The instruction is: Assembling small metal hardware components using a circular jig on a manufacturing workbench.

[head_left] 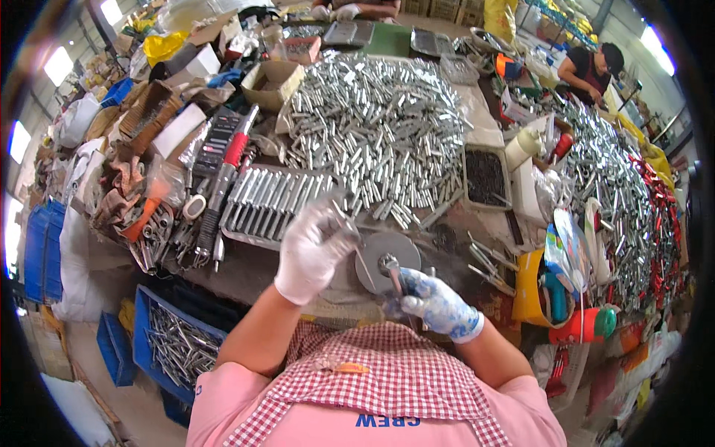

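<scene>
My left hand [314, 246], in a white glove, is closed around a small metal part just above a round grey metal disc [383, 249] on the bench. My right hand [432, 302], in a blue-patterned white glove, grips a short metal tube [390, 270] held upright over the disc's near edge. A tray [262, 201] of silver tubes laid side by side sits just beyond my left hand. Behind it spreads a big heap of loose silver tubes [376, 127].
A red-and-black power tool [227, 175] and clutter lie to the left. A blue crate [179, 344] of metal rods stands low left. A black tray [485, 177], a yellow bin [530, 290] and another tube pile [618, 194] fill the right. Another person [588, 67] works far right.
</scene>
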{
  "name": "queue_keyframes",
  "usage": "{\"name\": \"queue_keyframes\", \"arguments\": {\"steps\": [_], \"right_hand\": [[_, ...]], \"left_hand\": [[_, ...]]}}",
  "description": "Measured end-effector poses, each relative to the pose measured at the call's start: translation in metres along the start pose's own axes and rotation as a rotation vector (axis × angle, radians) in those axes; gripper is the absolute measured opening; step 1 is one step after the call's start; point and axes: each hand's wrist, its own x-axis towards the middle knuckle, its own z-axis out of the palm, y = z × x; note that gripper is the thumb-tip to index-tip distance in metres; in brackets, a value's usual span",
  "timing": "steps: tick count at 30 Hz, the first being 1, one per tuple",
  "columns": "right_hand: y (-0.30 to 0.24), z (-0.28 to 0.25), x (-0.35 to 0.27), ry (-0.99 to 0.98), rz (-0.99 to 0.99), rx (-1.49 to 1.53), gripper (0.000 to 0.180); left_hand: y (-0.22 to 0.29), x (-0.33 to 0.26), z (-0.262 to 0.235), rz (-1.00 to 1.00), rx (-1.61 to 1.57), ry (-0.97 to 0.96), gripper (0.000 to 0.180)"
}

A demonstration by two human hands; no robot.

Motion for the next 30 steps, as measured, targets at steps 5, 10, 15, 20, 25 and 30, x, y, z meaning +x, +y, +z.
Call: {"name": "queue_keyframes", "arguments": {"steps": [5,10,15,20,25,30], "right_hand": [[-0.009,0.007,0.002,-0.065,0.043,0.182,0.055],[-0.008,0.008,0.002,-0.099,0.077,0.171,0.056],[-0.011,0.011,0.004,-0.052,0.049,0.273,0.059],[-0.014,0.012,0.011,-0.034,-0.036,0.173,0.06],[-0.014,0.016,0.017,0.011,-0.035,0.155,0.058],[-0.005,0.02,0.021,0.042,-0.017,0.166,0.051]], "left_hand": [[0.013,0.012,-0.003,0.057,0.05,0.061,0.056],[0.007,0.013,0.007,0.041,0.108,0.118,0.051],[-0.001,-0.002,0.022,-0.046,0.085,-0.028,0.053],[-0.01,-0.012,0.03,-0.064,0.227,-0.062,0.049],[-0.007,-0.008,0.025,-0.005,0.428,-0.074,0.046],[-0.007,-0.011,0.02,0.269,0.66,-0.064,0.042]]}}
